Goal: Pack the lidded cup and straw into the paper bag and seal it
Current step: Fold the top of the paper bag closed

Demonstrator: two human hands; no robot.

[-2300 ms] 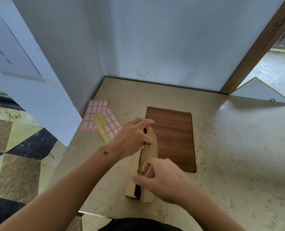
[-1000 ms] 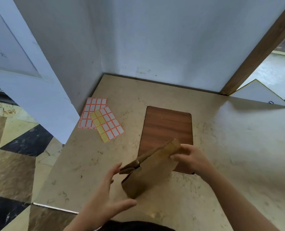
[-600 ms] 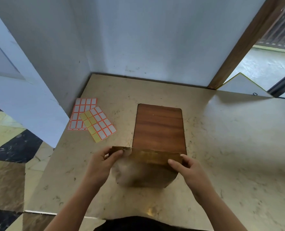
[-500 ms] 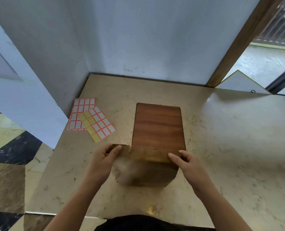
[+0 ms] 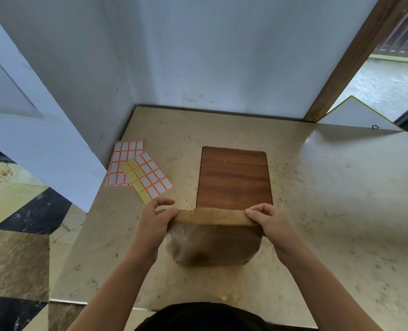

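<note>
The brown paper bag (image 5: 212,244) stands on the beige counter near its front edge, its top folded over into a flat band. My left hand (image 5: 154,223) pinches the left end of that fold. My right hand (image 5: 271,222) pinches the right end. The bag's mouth is closed by the fold, so the cup and the straw are not visible.
Two sticker sheets (image 5: 141,172) with orange-bordered labels lie at the left, close to the wall corner. A dark wooden board (image 5: 232,177) lies flat just behind the bag. White walls bound the counter (image 5: 329,211) at the back and left. The counter's left edge drops to a tiled floor.
The bag was turned from end-on to broadside in front of me. Both hands moved to the ends of its top and folded it over into a flat band.
</note>
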